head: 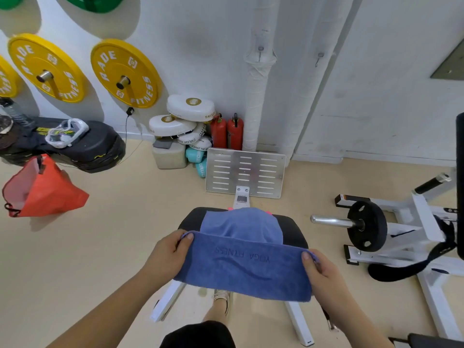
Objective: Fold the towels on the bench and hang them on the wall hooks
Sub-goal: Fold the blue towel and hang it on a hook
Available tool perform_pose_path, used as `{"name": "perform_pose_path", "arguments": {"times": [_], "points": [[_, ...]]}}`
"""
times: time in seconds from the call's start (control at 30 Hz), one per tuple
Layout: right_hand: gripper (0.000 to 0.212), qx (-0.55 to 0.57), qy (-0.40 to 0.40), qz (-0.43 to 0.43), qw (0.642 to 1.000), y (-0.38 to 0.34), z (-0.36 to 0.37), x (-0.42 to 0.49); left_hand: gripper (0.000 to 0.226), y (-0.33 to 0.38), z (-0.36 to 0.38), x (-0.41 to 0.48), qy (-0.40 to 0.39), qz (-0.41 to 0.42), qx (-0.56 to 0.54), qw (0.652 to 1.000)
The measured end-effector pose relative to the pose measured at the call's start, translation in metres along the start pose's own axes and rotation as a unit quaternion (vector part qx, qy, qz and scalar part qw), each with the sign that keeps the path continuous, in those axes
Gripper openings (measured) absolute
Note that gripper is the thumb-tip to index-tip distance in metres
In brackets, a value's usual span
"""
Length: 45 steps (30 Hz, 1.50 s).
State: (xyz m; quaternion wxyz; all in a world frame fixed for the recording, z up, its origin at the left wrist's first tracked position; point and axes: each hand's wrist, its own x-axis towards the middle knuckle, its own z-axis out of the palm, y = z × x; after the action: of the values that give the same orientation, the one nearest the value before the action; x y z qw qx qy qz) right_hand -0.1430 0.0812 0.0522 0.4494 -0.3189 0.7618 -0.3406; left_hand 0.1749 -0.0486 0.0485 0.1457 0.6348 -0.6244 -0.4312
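A dark blue towel (244, 268) marked "YOGA FITNESS" is stretched between my hands above the near end of the black bench (292, 229). My left hand (169, 249) pinches its left top corner and my right hand (319, 266) pinches the right one. A lighter blue towel (241, 223) lies on the bench pad behind it, with a bit of pink cloth (268, 212) showing at its far edge. Two small wall hooks (260, 49) (320, 56) sit high on the white wall ahead.
A metal footplate (246, 172) stands beyond the bench. Two red fire extinguishers (227, 131) and white boxing pads (185, 116) lean at the wall. A weight machine with a black plate (366, 226) is at the right. An orange bag (42, 189) lies at the left.
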Motion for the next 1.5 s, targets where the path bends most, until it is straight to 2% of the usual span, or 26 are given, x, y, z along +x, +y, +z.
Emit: {"name": "perform_pose_path", "arguments": {"times": [0.23, 0.53, 0.7, 0.87, 0.97, 1.1, 1.27, 1.5], "points": [[0.022, -0.005, 0.025, 0.012, 1.000, -0.041, 0.016, 0.139, 0.032, 0.009, 0.021, 0.149, -0.022, -0.034, 0.036, 0.999], [0.022, -0.135, -0.039, 0.106, 0.984, -0.017, 0.041, 0.269, 0.027, -0.023, 0.054, 0.264, -0.100, -0.118, 0.142, 0.978], [0.018, -0.199, -0.092, 0.145, 0.965, 0.000, 0.052, 0.294, 0.021, -0.042, 0.070, 0.284, -0.165, -0.130, 0.224, 0.952], [0.012, -0.231, -0.152, 0.152, 0.949, 0.002, 0.057, 0.313, 0.007, -0.048, 0.077, 0.292, -0.216, -0.089, 0.273, 0.933], [0.016, -0.237, -0.193, 0.157, 0.939, -0.001, 0.059, 0.326, 0.010, -0.048, 0.080, 0.301, -0.247, -0.083, 0.276, 0.925], [0.009, -0.265, -0.237, 0.151, 0.923, 0.004, 0.058, 0.338, 0.010, -0.045, 0.082, 0.313, -0.302, -0.067, 0.303, 0.901], [0.006, -0.258, -0.207, 0.136, 0.934, -0.004, 0.061, 0.340, 0.005, -0.044, 0.080, 0.322, -0.303, -0.032, 0.293, 0.906], [0.007, -0.190, -0.148, 0.128, 0.962, -0.019, 0.047, 0.320, 0.021, -0.033, 0.072, 0.307, -0.267, -0.014, 0.263, 0.927]]}}
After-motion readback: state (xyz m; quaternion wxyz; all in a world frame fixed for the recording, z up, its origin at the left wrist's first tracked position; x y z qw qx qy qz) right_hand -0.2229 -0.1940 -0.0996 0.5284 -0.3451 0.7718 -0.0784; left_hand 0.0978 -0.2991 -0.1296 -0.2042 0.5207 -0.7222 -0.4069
